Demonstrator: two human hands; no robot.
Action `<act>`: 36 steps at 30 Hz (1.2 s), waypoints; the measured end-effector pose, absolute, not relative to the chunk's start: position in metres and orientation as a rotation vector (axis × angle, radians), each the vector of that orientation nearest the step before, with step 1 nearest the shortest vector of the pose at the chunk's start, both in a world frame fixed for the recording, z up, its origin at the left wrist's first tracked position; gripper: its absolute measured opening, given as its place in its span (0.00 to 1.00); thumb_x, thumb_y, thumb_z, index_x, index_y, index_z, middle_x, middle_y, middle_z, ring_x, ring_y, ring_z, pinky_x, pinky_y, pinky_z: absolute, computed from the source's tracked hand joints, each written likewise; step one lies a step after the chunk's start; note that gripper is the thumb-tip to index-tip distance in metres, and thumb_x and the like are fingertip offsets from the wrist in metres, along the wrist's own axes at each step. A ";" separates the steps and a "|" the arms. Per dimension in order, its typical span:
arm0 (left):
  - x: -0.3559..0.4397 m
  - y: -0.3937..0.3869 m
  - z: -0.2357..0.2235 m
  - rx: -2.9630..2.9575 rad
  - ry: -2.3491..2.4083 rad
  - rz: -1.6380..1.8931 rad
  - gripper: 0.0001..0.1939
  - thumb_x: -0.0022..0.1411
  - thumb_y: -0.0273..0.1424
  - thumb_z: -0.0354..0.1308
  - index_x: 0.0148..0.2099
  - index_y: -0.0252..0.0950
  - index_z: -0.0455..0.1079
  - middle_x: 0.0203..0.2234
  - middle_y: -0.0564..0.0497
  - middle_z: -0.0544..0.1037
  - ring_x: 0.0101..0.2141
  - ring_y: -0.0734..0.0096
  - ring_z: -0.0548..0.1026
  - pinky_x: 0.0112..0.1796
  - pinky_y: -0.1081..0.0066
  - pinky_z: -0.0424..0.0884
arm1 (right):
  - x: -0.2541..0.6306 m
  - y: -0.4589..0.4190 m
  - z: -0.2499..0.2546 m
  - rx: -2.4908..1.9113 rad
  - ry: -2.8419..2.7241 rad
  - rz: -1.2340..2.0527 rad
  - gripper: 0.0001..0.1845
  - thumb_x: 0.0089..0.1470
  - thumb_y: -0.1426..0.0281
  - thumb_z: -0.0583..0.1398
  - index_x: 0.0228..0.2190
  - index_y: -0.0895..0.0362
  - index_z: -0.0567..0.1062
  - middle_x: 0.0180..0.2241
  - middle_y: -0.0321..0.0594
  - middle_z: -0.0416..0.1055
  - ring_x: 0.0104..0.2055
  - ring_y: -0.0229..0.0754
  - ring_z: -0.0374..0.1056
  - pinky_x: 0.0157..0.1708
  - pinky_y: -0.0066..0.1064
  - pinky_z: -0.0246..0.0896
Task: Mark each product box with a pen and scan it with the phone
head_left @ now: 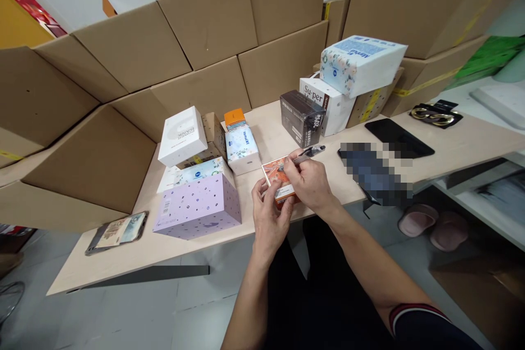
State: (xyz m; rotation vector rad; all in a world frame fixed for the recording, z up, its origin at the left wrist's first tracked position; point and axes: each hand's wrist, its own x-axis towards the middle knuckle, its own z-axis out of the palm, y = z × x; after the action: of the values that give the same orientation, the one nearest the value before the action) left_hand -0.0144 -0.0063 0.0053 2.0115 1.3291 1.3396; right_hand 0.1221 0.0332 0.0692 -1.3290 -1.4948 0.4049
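Note:
Close to the table's front edge, my left hand (268, 210) is closed around the lower left side of a small orange-and-white box (286, 191). My right hand (309, 183) grips a pen (314, 152), whose back end points up and to the right. Fingers of that same hand rest over the top of the orange box, so the pen's tip is hidden. Just behind the hands lies a tissue pack (241, 147) with a blue and white wrapper. A lilac patterned box (200, 208) stands left of my left hand.
A white power bank box (182, 134) sits on a stack at left. Behind my right hand are a dark box (301, 119) and a large tissue pack (361, 65) on other boxes. A black tablet (398, 138) lies at right. Cardboard boxes (209, 22) wall the back.

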 end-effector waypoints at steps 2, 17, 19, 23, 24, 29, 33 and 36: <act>-0.014 -0.007 0.005 2.015 1.324 1.343 0.21 0.67 0.36 0.60 0.61 0.44 0.67 0.60 0.42 0.63 0.61 0.57 0.68 0.58 0.56 0.71 | 0.122 0.033 0.069 -1.319 -1.499 0.406 0.21 0.63 0.62 0.50 0.19 0.52 0.62 0.20 0.37 0.71 0.24 0.37 0.68 0.29 0.28 0.59; -0.015 -0.007 0.004 2.036 1.345 1.345 0.21 0.68 0.35 0.60 0.61 0.43 0.67 0.59 0.41 0.63 0.61 0.58 0.67 0.59 0.57 0.70 | 0.128 0.032 0.052 -1.120 -1.187 0.537 0.14 0.66 0.58 0.53 0.35 0.55 0.69 0.20 0.29 0.66 0.19 0.35 0.63 0.24 0.28 0.60; -0.014 -0.007 0.004 2.038 1.345 1.347 0.21 0.68 0.36 0.59 0.61 0.42 0.67 0.59 0.41 0.63 0.60 0.58 0.67 0.58 0.57 0.70 | 0.138 0.032 0.046 -1.122 -1.149 0.422 0.13 0.65 0.59 0.54 0.40 0.55 0.71 0.27 0.33 0.71 0.24 0.36 0.68 0.28 0.29 0.65; -0.013 -0.006 0.004 2.009 1.375 1.350 0.20 0.68 0.37 0.59 0.61 0.43 0.68 0.59 0.41 0.63 0.60 0.59 0.68 0.57 0.58 0.71 | 0.167 0.027 0.032 -1.332 -1.435 0.058 0.14 0.64 0.67 0.54 0.46 0.57 0.75 0.42 0.47 0.76 0.44 0.45 0.72 0.46 0.39 0.67; -0.012 -0.006 0.004 2.002 1.380 1.352 0.20 0.68 0.37 0.59 0.61 0.43 0.68 0.59 0.41 0.63 0.60 0.59 0.68 0.57 0.58 0.71 | 0.174 0.026 0.029 -1.422 -1.573 0.013 0.16 0.63 0.71 0.53 0.48 0.58 0.75 0.45 0.49 0.76 0.46 0.48 0.71 0.48 0.40 0.66; -0.011 -0.006 0.002 2.007 1.396 1.349 0.21 0.69 0.37 0.59 0.62 0.43 0.67 0.59 0.42 0.63 0.59 0.59 0.68 0.58 0.58 0.71 | 0.180 0.023 0.023 -1.825 -2.085 -0.021 0.25 0.61 0.79 0.50 0.56 0.59 0.72 0.52 0.51 0.73 0.50 0.56 0.62 0.46 0.43 0.62; -0.012 -0.006 0.003 2.019 1.398 1.348 0.22 0.69 0.38 0.59 0.63 0.42 0.67 0.58 0.41 0.63 0.59 0.59 0.69 0.56 0.59 0.72 | 0.172 0.027 0.021 -1.936 -2.151 -0.029 0.25 0.64 0.75 0.49 0.59 0.54 0.70 0.53 0.50 0.72 0.52 0.57 0.59 0.43 0.42 0.60; -0.013 -0.006 0.003 2.027 1.406 1.341 0.23 0.69 0.37 0.59 0.64 0.42 0.66 0.58 0.40 0.63 0.59 0.59 0.69 0.56 0.60 0.73 | 0.176 0.019 0.018 -1.853 -2.078 -0.096 0.27 0.65 0.75 0.49 0.62 0.55 0.66 0.54 0.50 0.71 0.53 0.55 0.59 0.47 0.42 0.60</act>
State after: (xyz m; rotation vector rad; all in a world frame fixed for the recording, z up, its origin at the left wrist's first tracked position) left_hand -0.0128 -0.0056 0.0028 2.0274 1.4064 1.3406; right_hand 0.1765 0.0194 0.0178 -1.8527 -2.0785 -0.0960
